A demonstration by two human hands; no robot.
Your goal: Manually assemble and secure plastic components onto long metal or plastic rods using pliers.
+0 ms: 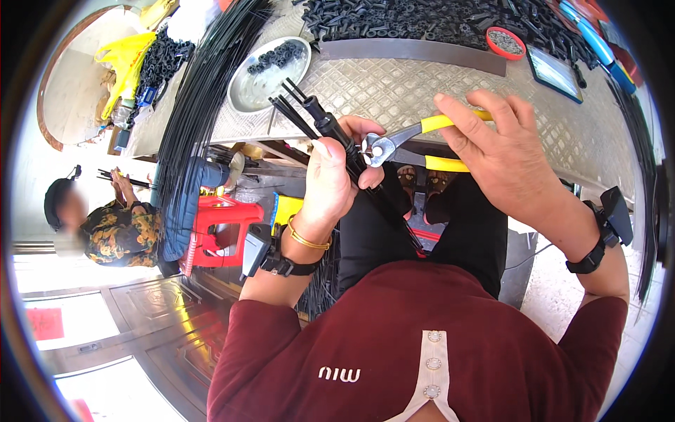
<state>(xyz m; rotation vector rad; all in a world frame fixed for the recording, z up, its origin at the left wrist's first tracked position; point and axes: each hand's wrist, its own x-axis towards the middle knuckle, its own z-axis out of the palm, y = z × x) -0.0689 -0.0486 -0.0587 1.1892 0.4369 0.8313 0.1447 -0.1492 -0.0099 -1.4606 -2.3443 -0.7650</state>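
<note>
While the left grip [330, 177] is clasping the black rod bundle [328, 124], the right grip [508, 160] is loosely holding pincers [382, 149], ideally keeping them square.

On the patterned desk [394, 81] sit a pale oval bowl [253, 91], a long dark strip [415, 50], a small red dish [508, 57] of grey bits and a dark-framed flat panel [554, 72]. To the left, beyond a red plastic stool [232, 213], sits a co-worker [123, 232] in a patterned top; a yellow bag [125, 60] hangs farther up, and a brown panelled door [162, 330] stands at lower left.
</note>
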